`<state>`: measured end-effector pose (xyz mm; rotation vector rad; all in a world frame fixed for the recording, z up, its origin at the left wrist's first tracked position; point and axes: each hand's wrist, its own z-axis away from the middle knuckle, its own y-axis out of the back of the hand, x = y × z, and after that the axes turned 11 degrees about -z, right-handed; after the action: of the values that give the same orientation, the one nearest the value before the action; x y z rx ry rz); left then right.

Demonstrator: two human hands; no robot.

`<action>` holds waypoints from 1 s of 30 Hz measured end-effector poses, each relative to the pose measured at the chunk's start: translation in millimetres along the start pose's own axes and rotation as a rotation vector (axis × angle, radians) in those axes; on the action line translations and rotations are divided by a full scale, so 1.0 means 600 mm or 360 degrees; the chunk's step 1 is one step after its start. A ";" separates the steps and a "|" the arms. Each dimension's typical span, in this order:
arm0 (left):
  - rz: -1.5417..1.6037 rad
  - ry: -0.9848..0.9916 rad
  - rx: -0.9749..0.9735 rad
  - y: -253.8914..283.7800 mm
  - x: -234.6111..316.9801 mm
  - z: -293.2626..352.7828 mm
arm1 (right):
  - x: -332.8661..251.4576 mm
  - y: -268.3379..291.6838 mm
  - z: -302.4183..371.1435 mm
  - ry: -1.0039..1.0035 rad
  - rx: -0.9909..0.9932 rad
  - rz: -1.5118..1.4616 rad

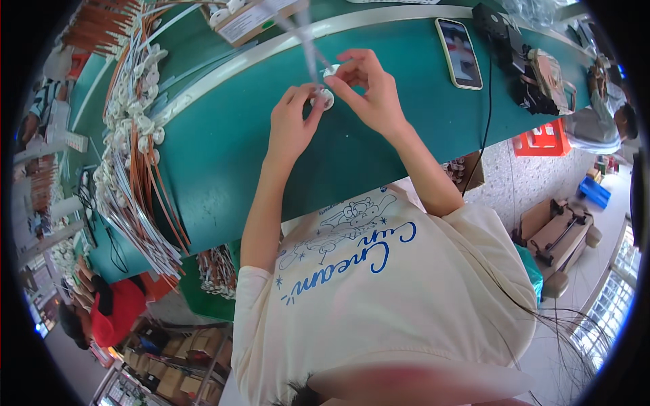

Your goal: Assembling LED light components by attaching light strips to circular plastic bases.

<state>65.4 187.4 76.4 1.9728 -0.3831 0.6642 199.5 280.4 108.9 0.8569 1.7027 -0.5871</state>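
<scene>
**Close Work Over the Green Counter [217, 179]**

The person in the cream T-shirt [393, 291], printed in blue across the front, stood at the counter's near edge with both bare forearms stretched over it. Roughly midway along, and closer to the far edge than to the near one, the hands met, almost touching. The left grip [292, 125] was pinched around a small white disc [327, 100], thumb pressed toward the fingertips. The right grip [369, 88] had its thumb and forefinger closed on a second white piece [331, 70], just beyond the first, its other fingers loosely bent. Pale strips [309, 51] ran from the hands out past the far edge, too blurred for me to count or follow.

A white rail [426, 11] followed that far edge, and behind it sat a cardboard box [256, 21]. Along the left end lay a long heap of strips [128, 135], white and brown, thick with white round parts. A phone [460, 54] rested inside the far edge, toward the right end; near it, a black cable [489, 101] trailed across the counter and over the near edge. Dark items [528, 78] crowded the far right corner. Below the right end stood a red crate [543, 139], a co-worker [602, 125] beside it.
</scene>
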 end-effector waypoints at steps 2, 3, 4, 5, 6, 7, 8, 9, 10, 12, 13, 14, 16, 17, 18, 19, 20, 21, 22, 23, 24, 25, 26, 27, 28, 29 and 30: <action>0.0093 0.0004 0.0051 -0.006 -0.012 0.010 | 0.019 0.002 0.007 0.0000 0.0170 0.0091; 0.0192 0.0030 0.0111 -0.007 -0.020 0.013 | 0.027 0.003 0.008 -0.0010 0.0320 0.0185; 0.0184 0.0013 0.0092 -0.005 -0.020 0.015 | 0.031 0.007 0.007 -0.0009 0.0344 0.0175; 0.0306 0.0187 0.0074 -0.003 -0.021 0.016 | 0.037 0.010 0.001 0.0049 0.0298 0.0384; 0.0426 0.0362 0.0056 0.000 -0.021 0.016 | 0.044 0.012 -0.007 0.0104 0.0252 0.0594; 0.0512 0.0454 -0.0016 0.010 -0.011 0.010 | 0.060 0.012 -0.012 0.0095 0.0277 0.0594; 0.0505 0.0452 -0.0024 0.015 -0.016 0.010 | 0.078 0.003 -0.018 0.0268 0.0183 0.0693; 0.0501 0.0477 -0.0011 0.020 -0.023 0.009 | 0.092 -0.005 -0.020 0.0443 0.0090 0.0790; 0.0504 0.0499 0.0001 0.022 -0.029 0.007 | 0.093 -0.010 -0.023 0.0439 0.0101 0.0791; 0.0456 0.0556 -0.0021 0.026 -0.038 0.001 | 0.094 -0.019 -0.029 0.0197 -0.0241 0.0731; 0.0523 0.0633 -0.0004 0.028 -0.043 -0.002 | 0.093 -0.025 -0.031 0.0241 -0.0228 0.0704; 0.0589 0.0710 0.0013 0.030 -0.045 -0.004 | 0.090 -0.029 -0.034 0.0239 -0.0220 0.0700; 0.0647 0.0806 -0.0009 0.036 -0.047 -0.007 | 0.084 -0.033 -0.040 0.0129 -0.0309 0.0626; 0.0707 0.0890 -0.0010 0.039 -0.049 -0.009 | 0.085 -0.035 -0.039 0.0126 -0.0303 0.0622; 0.0767 0.0975 -0.0010 0.042 -0.050 -0.010 | 0.087 -0.037 -0.037 0.0146 -0.0273 0.0564; 0.0761 0.0975 -0.0015 0.043 -0.051 -0.010 | 0.088 -0.036 -0.036 0.0167 -0.0245 0.0505; 0.0868 0.1013 -0.0019 0.044 -0.050 -0.008 | 0.089 -0.034 -0.036 0.0165 -0.0240 0.0500; 0.0975 0.1052 -0.0024 0.046 -0.050 -0.006 | 0.090 -0.030 -0.034 0.0199 -0.0237 0.0464; 0.0969 0.1055 -0.0030 0.048 -0.047 -0.007 | 0.091 -0.028 -0.033 0.0231 -0.0234 0.0429; 0.1071 0.1104 -0.0037 0.051 -0.044 -0.008 | 0.092 -0.026 -0.033 0.0225 -0.0229 0.0423; 0.1173 0.1154 -0.0043 0.053 -0.041 -0.009 | 0.090 -0.024 -0.034 0.0251 -0.0269 0.0421; 0.1167 0.1157 -0.0048 0.054 -0.042 -0.009 | 0.090 -0.023 -0.035 0.0279 -0.0310 0.0420; 0.1179 0.1177 -0.0056 0.055 -0.043 -0.010 | 0.090 -0.022 -0.035 0.0275 -0.0306 0.0414; 0.1191 0.1197 -0.0065 0.055 -0.043 -0.011 | 0.089 -0.023 -0.034 0.0312 -0.0311 0.0388; 0.1185 0.1203 -0.0070 0.056 -0.042 -0.012 | 0.089 -0.024 -0.033 0.0348 -0.0318 0.0360; 0.1272 0.1226 -0.0053 0.058 -0.039 -0.015 | 0.087 -0.025 -0.032 0.0343 -0.0314 0.0353; 0.1360 0.1248 -0.0036 0.059 -0.037 -0.016 | 0.084 -0.025 -0.032 0.0369 -0.0328 0.0339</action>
<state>26.5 179.0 91.6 1.3085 -0.7223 1.8656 168.3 297.9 65.6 0.9693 1.8130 -0.1694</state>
